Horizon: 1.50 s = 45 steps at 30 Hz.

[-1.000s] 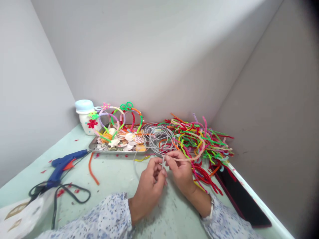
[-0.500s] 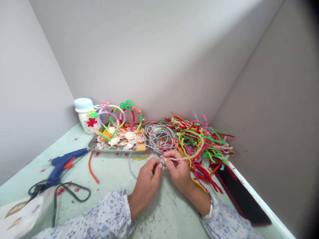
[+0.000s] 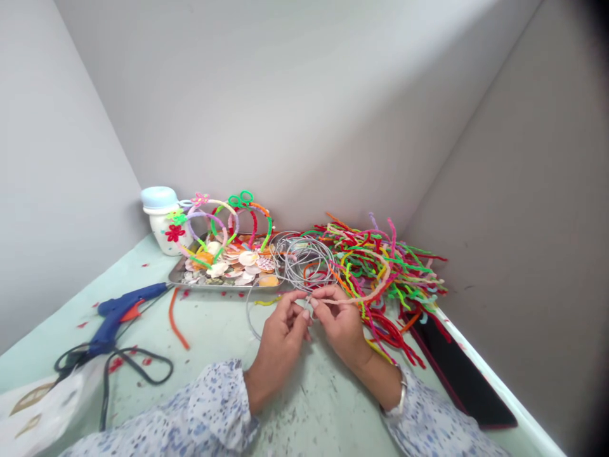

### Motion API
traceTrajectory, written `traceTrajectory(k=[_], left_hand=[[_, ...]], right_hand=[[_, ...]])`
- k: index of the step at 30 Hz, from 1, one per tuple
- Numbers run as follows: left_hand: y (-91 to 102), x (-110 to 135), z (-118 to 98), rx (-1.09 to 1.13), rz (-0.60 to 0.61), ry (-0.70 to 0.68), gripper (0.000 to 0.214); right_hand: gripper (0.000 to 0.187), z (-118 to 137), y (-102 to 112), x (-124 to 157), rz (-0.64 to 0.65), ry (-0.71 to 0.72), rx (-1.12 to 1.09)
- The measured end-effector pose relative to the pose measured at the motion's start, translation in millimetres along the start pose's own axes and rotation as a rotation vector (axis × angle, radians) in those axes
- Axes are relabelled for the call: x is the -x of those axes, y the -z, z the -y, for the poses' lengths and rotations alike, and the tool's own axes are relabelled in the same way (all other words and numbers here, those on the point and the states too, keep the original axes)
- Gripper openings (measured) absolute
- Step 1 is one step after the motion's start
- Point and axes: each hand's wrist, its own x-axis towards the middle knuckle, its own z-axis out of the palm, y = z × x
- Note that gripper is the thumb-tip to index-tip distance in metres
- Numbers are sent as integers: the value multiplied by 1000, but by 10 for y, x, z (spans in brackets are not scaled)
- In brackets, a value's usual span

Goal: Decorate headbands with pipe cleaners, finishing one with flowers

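My left hand (image 3: 280, 339) and my right hand (image 3: 340, 324) meet at the middle of the table, fingertips close together. Both pinch a thin grey wire (image 3: 252, 314), which curves away below my left hand. A peach pipe cleaner (image 3: 356, 299) runs from my right hand's fingers up to the right, into a heap of multicoloured pipe cleaners (image 3: 380, 270). Just behind my hands lies a coil of grey wire (image 3: 304, 261). The exact join between wire and pipe cleaner is hidden by my fingers.
A metal tray (image 3: 223, 285) of seashells stands behind, with finished pipe-cleaner headbands (image 3: 228, 219) and a white jar with a blue lid (image 3: 164, 228). To the left lie a blue glue gun (image 3: 121, 314) with its black cord and an orange pipe cleaner (image 3: 174, 320). A dark phone (image 3: 461, 374) lies at the right edge.
Both hands have shifted slightly up and closer together, and my left fingers now curl further over the wire. The view has drifted a little.
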Motion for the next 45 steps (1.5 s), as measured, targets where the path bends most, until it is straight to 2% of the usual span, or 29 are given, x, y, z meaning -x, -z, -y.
traceTrajectory(k=[9,16,18,21,25,27,31,35,39,45], left_hand=[[7,-20,7,29,-29,17,25],[33,-86,-44,91,-138,39,31],[45,-113,-43,89,-159,42,31],[61,-136,-26,72,-176,37,27],[68,-138,-6,36,-200,25,24],[62,-129,-8,39,-195,34,24],[40,-95,-8,21,-140,22,20],[32,-62,15,-57,-76,-30,19],[38,-59,22,-80,-69,-25,21],[29,-76,-16,-13,-79,2,19]], right_hand=[[11,35,-4,8,50,-10,-58],[14,65,48,-60,-111,-39,-190],[11,79,49,-46,-114,29,-90],[7,129,38,16,-26,238,159],[19,186,30,88,142,492,353],[26,178,32,87,147,541,391],[32,122,40,27,60,437,384],[22,105,41,-17,34,317,349],[8,105,38,-16,17,290,378],[5,55,43,-17,17,278,419]])
